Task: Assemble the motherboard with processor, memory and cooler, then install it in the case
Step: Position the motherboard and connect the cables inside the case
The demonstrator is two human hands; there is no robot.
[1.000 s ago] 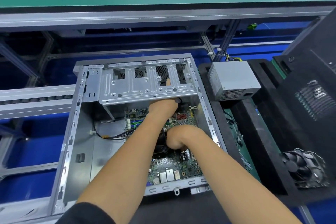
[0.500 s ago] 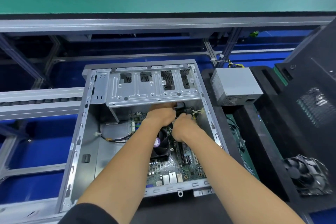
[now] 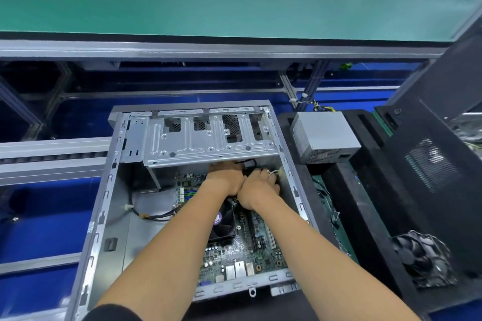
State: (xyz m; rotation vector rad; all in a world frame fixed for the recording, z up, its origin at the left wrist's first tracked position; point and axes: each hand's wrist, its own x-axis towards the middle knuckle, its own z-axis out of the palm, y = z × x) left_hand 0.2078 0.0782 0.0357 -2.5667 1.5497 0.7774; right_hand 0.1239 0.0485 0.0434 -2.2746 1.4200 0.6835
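Observation:
The open grey case (image 3: 104,206) lies flat with the green motherboard (image 3: 242,250) inside it. A black cooler fan (image 3: 224,224) sits on the board, partly hidden by my left forearm. Both hands reach to the board's far right corner, just under the metal drive cage (image 3: 208,138). My left hand (image 3: 225,177) and my right hand (image 3: 258,189) are side by side, fingers curled round a black cable (image 3: 247,164) that loops out beneath the cage. A white cable tie shows by my right fingers. The fingertips are mostly hidden.
A grey power supply (image 3: 326,135) stands on black foam right of the case. A second green board (image 3: 336,211) and a loose black fan (image 3: 422,260) lie further right, beside a black side panel (image 3: 430,164). A thin cable (image 3: 151,216) crosses the case floor at left.
My right hand has moved from the middle of the board up to the far corner beside my left hand. My left fingers have come out from under the drive cage.

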